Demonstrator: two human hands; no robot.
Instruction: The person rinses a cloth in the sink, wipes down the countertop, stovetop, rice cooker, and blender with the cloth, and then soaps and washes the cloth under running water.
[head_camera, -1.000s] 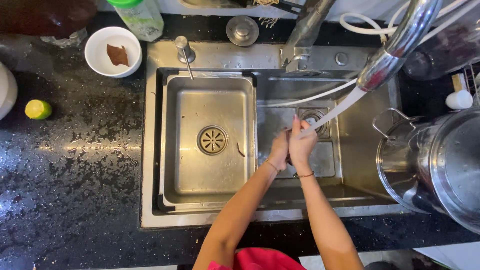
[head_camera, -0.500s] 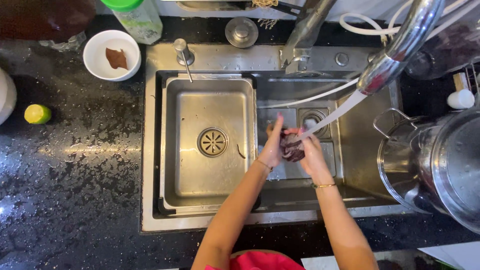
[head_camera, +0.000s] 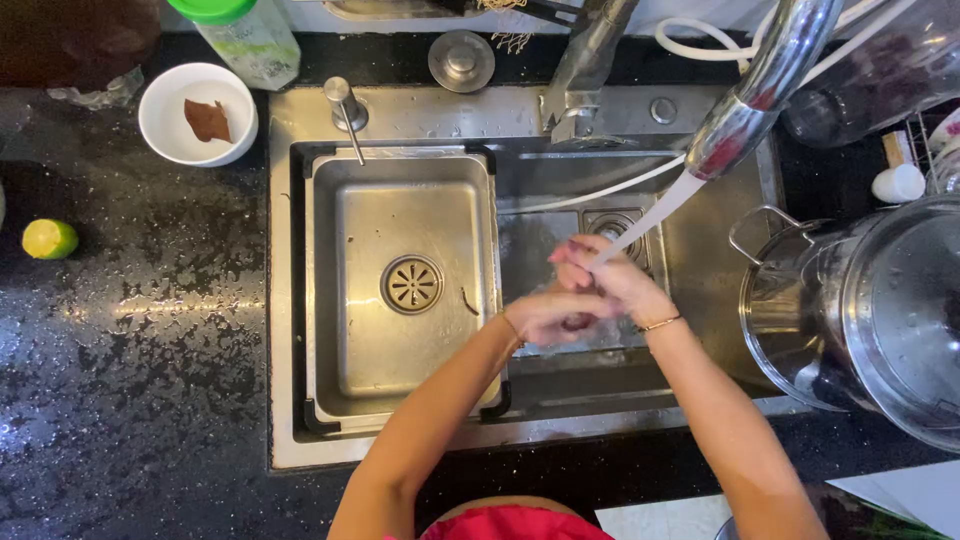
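Black speckled stone, wet and glinting, makes up the counter (head_camera: 130, 380) around a steel sink (head_camera: 700, 400) seen from straight above. Over the sink's right basin the 2 hands meet under a slanting stream of water (head_camera: 655, 208) that falls from the curved steel faucet (head_camera: 765, 95) at the upper right. The left hand (head_camera: 545, 318) lies palm against the right hand (head_camera: 612, 280), fingers loosely curled and pressed together; a small dark patch shows between them, but I cannot tell whether either hand has hold of anything. The stream strikes the right hand, which lies nearer the spout, up and to the right of the left hand; the water's line runs from upper right to lower left. A thin bracelet (head_camera: 660, 323) circles the right wrist.

Just left of the hands, a rectangular steel tray insert (head_camera: 340, 300) sits in the sink's left part, with a round drain (head_camera: 412, 284) at its middle and nothing else in it. A soap pump (head_camera: 345, 108) stands on the sink rim above it, and a round metal stopper (head_camera: 461, 61) lies further back.

To the right, a large steel pot (head_camera: 870, 310) rests on the counter, tilted toward the sink; its contents cannot be made out. At the upper left, 1 white bowl (head_camera: 198, 113) holds a small brown piece. A green-capped bottle (head_camera: 245, 35) stands beside it, and a lime (head_camera: 48, 238) lies well apart at the left edge.
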